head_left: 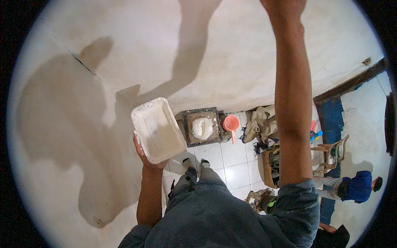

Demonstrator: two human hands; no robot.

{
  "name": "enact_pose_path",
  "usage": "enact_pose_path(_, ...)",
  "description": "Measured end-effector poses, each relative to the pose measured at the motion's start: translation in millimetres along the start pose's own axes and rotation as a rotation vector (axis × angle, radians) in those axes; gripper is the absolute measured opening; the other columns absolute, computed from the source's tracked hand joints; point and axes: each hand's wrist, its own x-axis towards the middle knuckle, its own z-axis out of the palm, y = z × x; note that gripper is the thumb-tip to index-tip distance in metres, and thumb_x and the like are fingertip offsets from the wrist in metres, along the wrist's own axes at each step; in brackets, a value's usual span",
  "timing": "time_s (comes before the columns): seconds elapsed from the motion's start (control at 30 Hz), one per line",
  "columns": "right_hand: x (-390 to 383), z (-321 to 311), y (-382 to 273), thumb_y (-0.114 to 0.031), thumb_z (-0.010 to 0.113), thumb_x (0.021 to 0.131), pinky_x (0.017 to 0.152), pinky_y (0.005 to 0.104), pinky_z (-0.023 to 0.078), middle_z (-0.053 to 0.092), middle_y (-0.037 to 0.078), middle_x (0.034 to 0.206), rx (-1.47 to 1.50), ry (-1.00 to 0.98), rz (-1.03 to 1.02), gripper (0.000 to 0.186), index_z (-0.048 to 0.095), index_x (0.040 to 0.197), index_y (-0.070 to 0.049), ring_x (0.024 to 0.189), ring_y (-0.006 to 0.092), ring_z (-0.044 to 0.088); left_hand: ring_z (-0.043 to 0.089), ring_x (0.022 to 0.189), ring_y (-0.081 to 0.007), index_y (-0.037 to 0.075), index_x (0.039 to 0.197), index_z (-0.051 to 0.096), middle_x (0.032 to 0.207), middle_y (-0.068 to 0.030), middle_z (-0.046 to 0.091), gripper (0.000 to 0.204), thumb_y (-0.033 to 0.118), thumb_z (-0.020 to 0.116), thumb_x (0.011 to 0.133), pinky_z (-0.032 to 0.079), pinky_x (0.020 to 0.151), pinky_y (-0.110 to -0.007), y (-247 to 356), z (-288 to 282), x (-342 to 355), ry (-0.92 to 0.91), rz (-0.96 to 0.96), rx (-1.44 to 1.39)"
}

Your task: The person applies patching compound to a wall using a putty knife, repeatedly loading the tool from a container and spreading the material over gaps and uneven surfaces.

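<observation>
My left hand (145,159) supports a white rectangular plastic tub (159,130) from below and along its near side. Pale, smooth paste coats the inside of the tub, and dried smears mark its rim. White residue shows on the fingers of this hand. My right arm stretches up along the off-white wall (240,53). Only the base of my right hand (285,3) shows at the top edge; its fingers are cut off, so what it holds is hidden.
Below stand a dark square tray (191,142) with a white bag (202,129), and a pink dipper (230,123). Rightward lie a beige sack (260,124) and cardboard box (271,171). A plastic chair (341,146) and a person in blue (357,186) are farther right.
</observation>
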Motion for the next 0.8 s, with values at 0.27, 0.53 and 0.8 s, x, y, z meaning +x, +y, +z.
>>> enact_pose_path(0.27, -333.4, 40.9, -69.9, -0.021, 0.060, 0.081, 0.074, 0.0432, 0.050, 0.055, 0.013, 0.106, 0.197, -0.721, -0.070, 0.044, 0.052, 0.123, -0.009, 0.093, 0.0312, 0.056, 0.055, 0.116, -0.0287, 0.017, 0.139, 0.041, 0.133, -0.0080, 0.052, 0.065, 0.059, 0.037, 0.091, 0.046, 0.097, -0.048, -4.4, 9.2, 3.8, 0.024, 0.021, -0.069)
enact_pose_path(0.53, -272.9, -20.8, -96.9, -0.005, 0.060, 0.083, 0.072, 0.0357, 0.051, 0.065, 0.013, 0.088, 0.733, -0.868, 0.762, 0.023, 0.058, 0.105, -0.001, 0.078, 0.0273, 0.064, 0.054, 0.117, -0.0305, 0.012, 0.138, 0.041, 0.132, -0.0108, 0.052, 0.064, 0.057, 0.038, 0.092, 0.045, 0.098, -0.050, -1.6, 4.2, 3.6, -0.013, 0.027, -0.111)
enact_pose_path(0.8, -176.1, -85.0, -127.4, -0.001, 0.059, 0.085, 0.070, 0.0252, 0.049, 0.066, 0.008, 0.090, 1.198, -0.805, 1.270, 0.018, 0.060, 0.103, 0.004, 0.079, 0.0109, 0.060, 0.052, 0.120, -0.0287, 0.012, 0.139, 0.041, 0.134, -0.0093, 0.051, 0.063, 0.056, 0.037, 0.093, 0.042, 0.101, -0.046, -5.4, 0.8, 3.4, -0.080, 0.040, -0.114)
